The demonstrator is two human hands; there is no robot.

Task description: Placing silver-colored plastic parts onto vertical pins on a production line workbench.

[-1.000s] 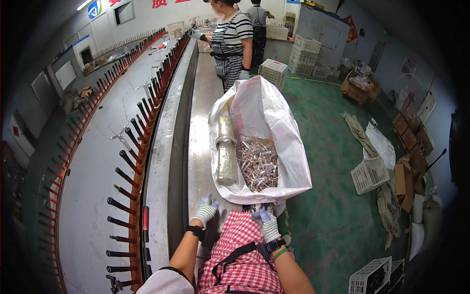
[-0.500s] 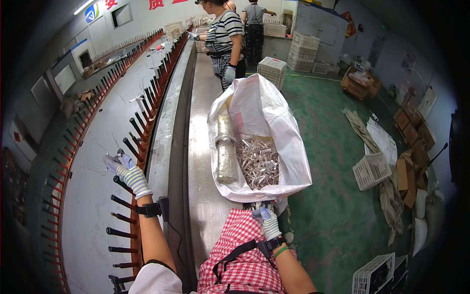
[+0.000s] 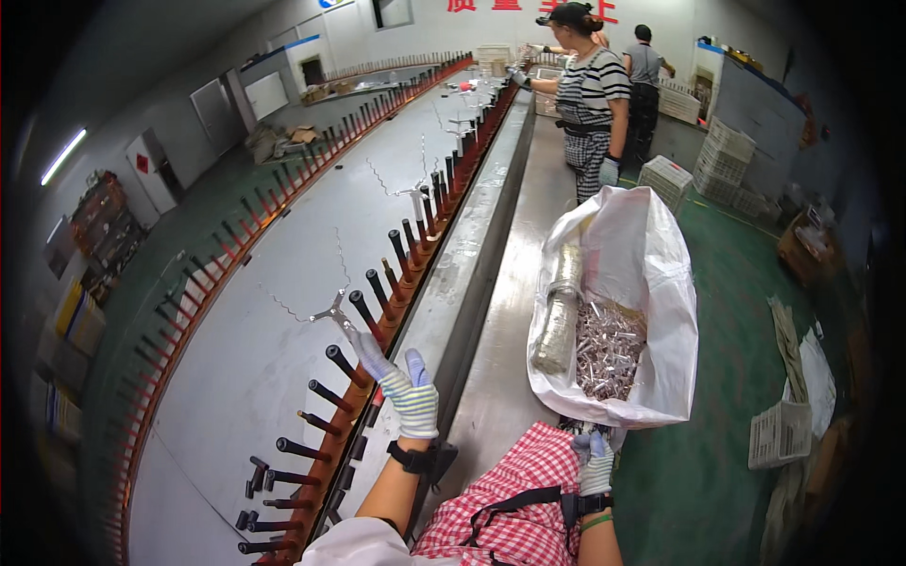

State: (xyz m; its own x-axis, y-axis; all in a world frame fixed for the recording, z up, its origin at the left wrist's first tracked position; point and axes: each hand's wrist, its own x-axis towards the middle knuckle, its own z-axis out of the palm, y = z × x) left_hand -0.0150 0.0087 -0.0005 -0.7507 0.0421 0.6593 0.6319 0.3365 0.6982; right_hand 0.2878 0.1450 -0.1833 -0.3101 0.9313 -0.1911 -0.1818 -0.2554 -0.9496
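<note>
My left hand (image 3: 408, 398), in a striped knit glove, is open with its thumb apart from the stretched fingers. Its fingertips are at the stem of a silver three-armed metal piece (image 3: 334, 309) with thin wavy wires, on the grey surface beside the row of black-tipped pegs (image 3: 366, 311). Whether they touch the stem I cannot tell. My right hand (image 3: 595, 460), also gloved, is closed low in front of a white sack (image 3: 665, 377); what it grips is hidden. Inside the sack are many small shiny metal pieces (image 3: 609, 354) and a wrapped cylindrical bundle (image 3: 559, 325).
A metal ledge (image 3: 481, 349) runs between the pegs and the sack. Farther along it stands a co-worker (image 3: 593, 104) in a striped shirt. Short black sleeves (image 3: 255, 476) lie by the nearest pegs. White crates (image 3: 722, 160) and a basket (image 3: 780, 436) stand on the green floor.
The view has swung left, so the scene sits farther right. My left hand's fingers, bent around a small metal piece before, are now stretched out. My right hand stays by the sack.
</note>
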